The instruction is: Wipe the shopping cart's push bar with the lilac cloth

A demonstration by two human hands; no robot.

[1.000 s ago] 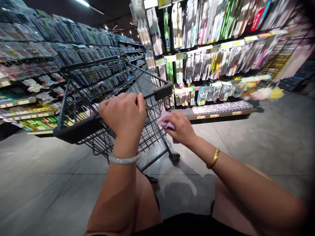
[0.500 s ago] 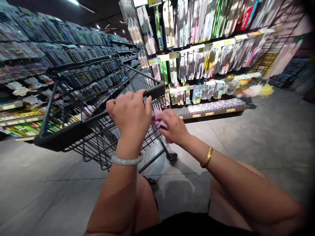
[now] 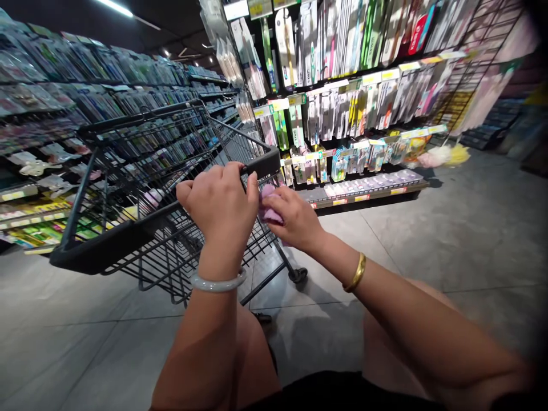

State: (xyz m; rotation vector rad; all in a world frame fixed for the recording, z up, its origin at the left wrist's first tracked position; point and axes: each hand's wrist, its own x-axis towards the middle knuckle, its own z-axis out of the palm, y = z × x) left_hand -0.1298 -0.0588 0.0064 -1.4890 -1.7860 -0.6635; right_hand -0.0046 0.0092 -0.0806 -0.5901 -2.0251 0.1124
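A dark wire shopping cart (image 3: pixel 115 245) stands at an angle in front of me, on the left. My left hand (image 3: pixel 220 200) is closed round its black handle bar, near the right end. Just to the right, my right hand (image 3: pixel 293 217) grips a crumpled purple cloth (image 3: pixel 269 208). The cloth is against or very close to the cart's side wires below the handle; whether it touches them I cannot tell. My fingers and the left hand hide part of the cloth.
A lit rack of packaged toothbrushes (image 3: pixel 342 114) stands ahead, with a low bottom shelf (image 3: pixel 372 188). Shelves of hanging packets (image 3: pixel 128 74) line the left. A cart wheel (image 3: pixel 297 275) rests on the grey tiled floor (image 3: pixel 449 251). Fluffy pink and yellow items (image 3: pixel 445 155) hang at the rack's end.
My right hand has shifted slightly left with the cloth, which now looks more bunched and hangs down less. The left hand keeps its hold on the handle. The whole view has shifted slightly.
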